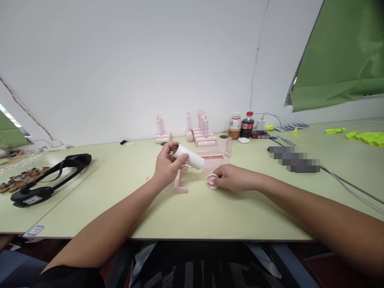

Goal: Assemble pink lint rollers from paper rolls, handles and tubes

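My left hand (167, 165) is closed around a white paper roll (189, 156) with a cardboard core, held slanted above the table. My right hand (232, 177) rests on the pale green table (210, 212) and grips the round pink end (212, 181) of a pink lint-roller frame. Beneath the roll, a pink handle piece (180, 185) lies on the table. A translucent pink cover (214, 160) sits just behind both hands.
Several assembled pink lint rollers (202, 134) stand along the back by the wall. Two bottles (241, 126), a charger and cables are at the back right. A black strap headset (51, 180) lies at left, and yellow-green items (366, 137) at far right.
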Tool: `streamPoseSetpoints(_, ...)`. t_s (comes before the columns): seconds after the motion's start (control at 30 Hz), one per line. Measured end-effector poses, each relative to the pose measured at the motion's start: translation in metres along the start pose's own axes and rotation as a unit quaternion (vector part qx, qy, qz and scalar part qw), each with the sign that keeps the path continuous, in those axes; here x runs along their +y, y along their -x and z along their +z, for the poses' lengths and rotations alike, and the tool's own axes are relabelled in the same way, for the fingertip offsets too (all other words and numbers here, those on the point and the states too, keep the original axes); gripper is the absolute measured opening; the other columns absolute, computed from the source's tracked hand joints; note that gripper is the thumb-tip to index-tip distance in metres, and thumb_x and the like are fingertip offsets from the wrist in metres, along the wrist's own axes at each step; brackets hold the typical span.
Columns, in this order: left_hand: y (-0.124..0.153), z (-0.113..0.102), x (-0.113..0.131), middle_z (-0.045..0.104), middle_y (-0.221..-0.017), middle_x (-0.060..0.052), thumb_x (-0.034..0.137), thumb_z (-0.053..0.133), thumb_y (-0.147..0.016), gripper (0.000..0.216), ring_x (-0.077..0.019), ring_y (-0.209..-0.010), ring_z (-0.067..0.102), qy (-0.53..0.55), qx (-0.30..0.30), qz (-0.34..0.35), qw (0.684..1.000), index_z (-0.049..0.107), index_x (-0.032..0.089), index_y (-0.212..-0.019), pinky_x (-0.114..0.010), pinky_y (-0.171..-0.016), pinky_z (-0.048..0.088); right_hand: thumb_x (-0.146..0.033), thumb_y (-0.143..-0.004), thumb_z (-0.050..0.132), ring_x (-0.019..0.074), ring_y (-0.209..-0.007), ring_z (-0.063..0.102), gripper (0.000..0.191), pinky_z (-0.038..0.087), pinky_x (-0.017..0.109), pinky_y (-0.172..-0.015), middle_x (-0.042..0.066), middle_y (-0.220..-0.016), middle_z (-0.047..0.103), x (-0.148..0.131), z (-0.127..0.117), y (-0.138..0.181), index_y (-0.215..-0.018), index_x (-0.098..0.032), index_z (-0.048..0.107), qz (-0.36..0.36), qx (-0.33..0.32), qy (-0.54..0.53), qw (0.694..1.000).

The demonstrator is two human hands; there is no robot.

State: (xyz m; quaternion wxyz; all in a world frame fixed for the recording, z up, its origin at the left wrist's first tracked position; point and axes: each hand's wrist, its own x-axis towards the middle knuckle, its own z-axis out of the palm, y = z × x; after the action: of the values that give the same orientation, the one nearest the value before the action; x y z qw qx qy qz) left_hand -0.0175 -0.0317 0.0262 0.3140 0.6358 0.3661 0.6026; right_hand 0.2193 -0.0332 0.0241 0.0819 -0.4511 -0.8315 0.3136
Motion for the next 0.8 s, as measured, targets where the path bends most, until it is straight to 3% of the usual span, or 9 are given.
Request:
streamPoseSetpoints(0.2, 0.0, -0.001, -0.004, 0.054, -0.099, -0.002, 0.04, 0.076, -0.071, 0.047, -0.0053, -0.058, 0.056, -0.015, -0.014, 0.017, 1.0, 0.055, 0.02, -0.109, -0.019, -0.046, 0.054, -0.046, -0.082, 0.05, 0.0121, -0.052, 0.036, 0.034, 0.023, 0.027, -0.051, 0.0, -0.058, 0.046, 0.004, -0.017, 0.006, -0.063, -0.019, 0.047, 0.059, 0.008, 0.122, 0.991)
streamPoseSetpoints(0.4, -0.001, -0.002, -0.006, 0.055, -0.102, -0.003, 0.038, 0.076, -0.073, 0.045, -0.0058, -0.06, 0.055, -0.017, -0.02, 0.028, 0.999, 0.056, 0.021, -0.109, -0.018, -0.046, 0.054, -0.035, -0.077, 0.052, 0.0113, -0.048, 0.037, 0.027, 0.023, 0.028, -0.05, 0.001, -0.056, 0.05, 0.015, -0.029, 0.009, -0.057, -0.018, 0.046, 0.12, -0.093, 0.145, 0.978)
streamPoseSetpoints(0.5, 0.0, -0.002, -0.007, 0.054, -0.102, -0.003, 0.038, 0.075, -0.073, 0.044, -0.0063, -0.062, 0.055, -0.024, -0.029, 0.031, 0.999, 0.056, 0.021, -0.109, -0.018, -0.046, 0.054, -0.03, -0.076, 0.051, 0.0121, -0.049, 0.039, 0.023, 0.024, 0.029, -0.051, 0.002, -0.058, 0.052, 0.017, -0.029, 0.008, -0.057, -0.018, 0.046, 0.129, -0.064, 0.191, 0.971)
streamPoseSetpoints(0.63, 0.001, -0.003, -0.007, 0.052, -0.1, -0.002, 0.038, 0.076, -0.073, 0.045, -0.0063, -0.062, 0.054, -0.026, -0.035, 0.034, 0.998, 0.057, 0.021, -0.11, -0.019, -0.046, 0.054, -0.027, -0.075, 0.051, 0.0127, -0.054, 0.04, 0.017, 0.025, 0.028, -0.051, 0.002, -0.065, 0.053, 0.012, -0.031, 0.013, -0.061, -0.019, 0.046, 0.067, -0.016, 0.227, 0.971)
streamPoseSetpoints(0.8, 0.0, -0.003, -0.009, 0.052, -0.098, -0.003, 0.038, 0.076, -0.072, 0.046, -0.0071, -0.064, 0.054, -0.025, -0.036, 0.039, 0.998, 0.057, 0.021, -0.11, -0.019, -0.047, 0.054, -0.027, -0.073, 0.054, 0.0134, -0.056, 0.051, 0.006, 0.031, 0.025, -0.05, 0.0, -0.068, 0.056, -0.001, -0.03, 0.027, -0.073, -0.02, 0.054, 0.056, -0.198, 0.107, 0.973)
